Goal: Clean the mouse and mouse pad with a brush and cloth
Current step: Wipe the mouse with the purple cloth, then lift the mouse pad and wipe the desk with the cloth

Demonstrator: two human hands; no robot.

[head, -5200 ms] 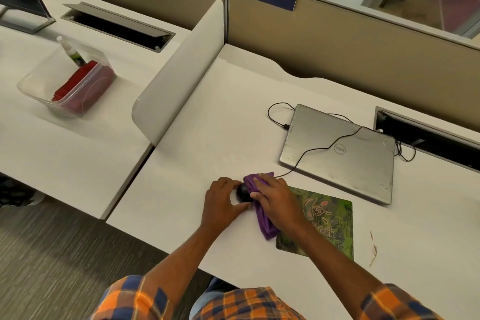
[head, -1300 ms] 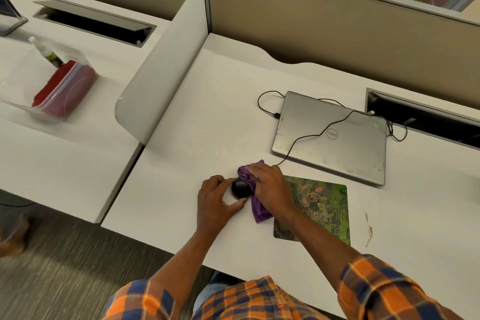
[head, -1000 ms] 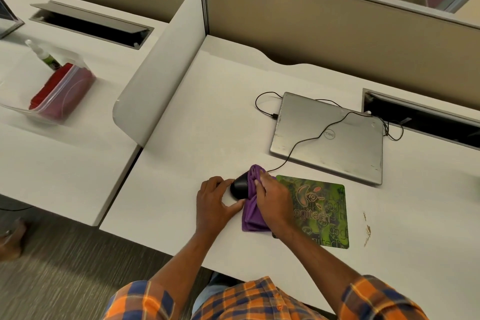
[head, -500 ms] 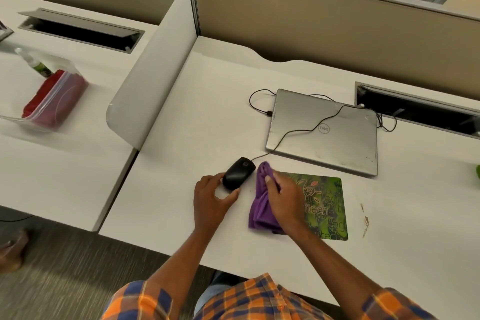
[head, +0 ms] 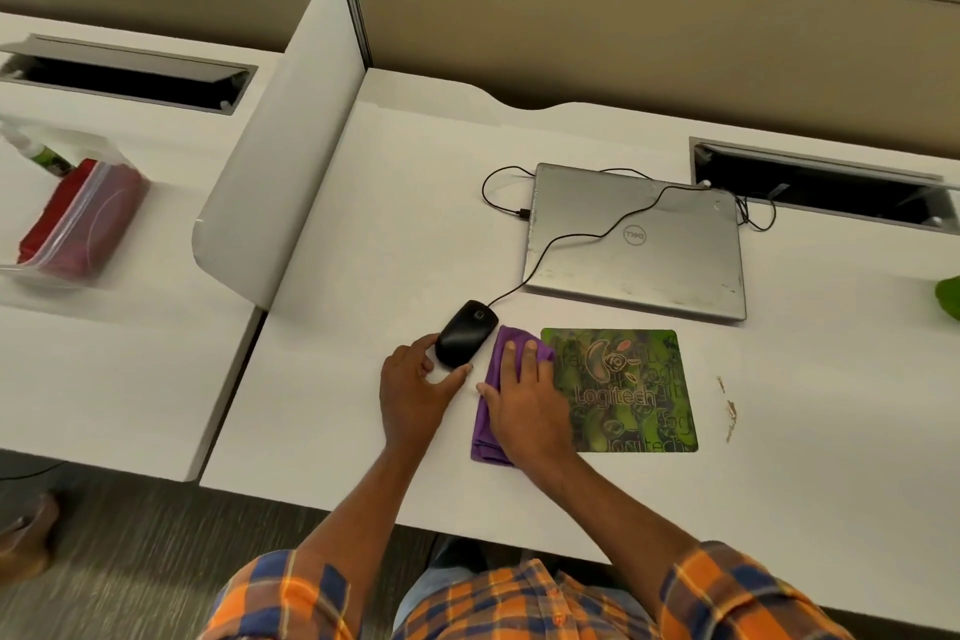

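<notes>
My left hand (head: 413,392) cups the near end of the black mouse (head: 465,334), thumb and forefinger spread around its rear, touching it. The mouse sits on the white desk (head: 363,234), just left of the mouse pad (head: 631,392), its cable running over the closed laptop (head: 639,239). My right hand (head: 527,400) lies flat on the purple cloth (head: 485,424), fingers extended and close together, pressing it down. The cloth lies between mouse and pad, its right edge overlapping the pad's left edge. No brush visible.
</notes>
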